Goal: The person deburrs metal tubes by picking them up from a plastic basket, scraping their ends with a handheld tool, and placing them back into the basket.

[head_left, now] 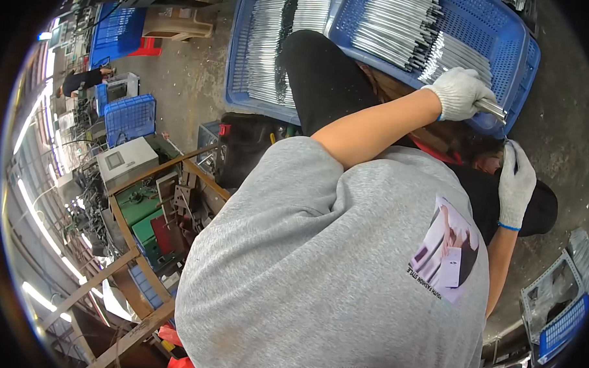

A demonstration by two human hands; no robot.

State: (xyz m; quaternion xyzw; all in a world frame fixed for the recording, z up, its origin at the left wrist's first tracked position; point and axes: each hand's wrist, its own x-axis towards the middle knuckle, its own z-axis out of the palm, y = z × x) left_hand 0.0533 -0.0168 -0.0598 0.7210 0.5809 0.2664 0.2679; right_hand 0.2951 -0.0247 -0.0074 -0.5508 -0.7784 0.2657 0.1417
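Note:
My left hand [463, 96], in a white knit glove, is closed around a shiny metal tube [493, 111] whose end sticks out to the right. The tube is over the near right corner of a blue basket [515, 94]. Just below that end, my right hand [518, 182], gloved too, has its fingertips pinched together. A thin dark piece seems to be at those fingertips, too small to name. In the basket lie rows of silver metal tubes [391, 25] and a shorter group [458, 57] beside my left hand.
A second blue basket [236, 84] full of tubes stands to the left. My black-trousered knee [318, 68] is against it. A wooden frame [139, 256] with metal parts and a grey control box [128, 162] are at left. A person [81, 80] is far off. A metal frame [550, 293] stands at right.

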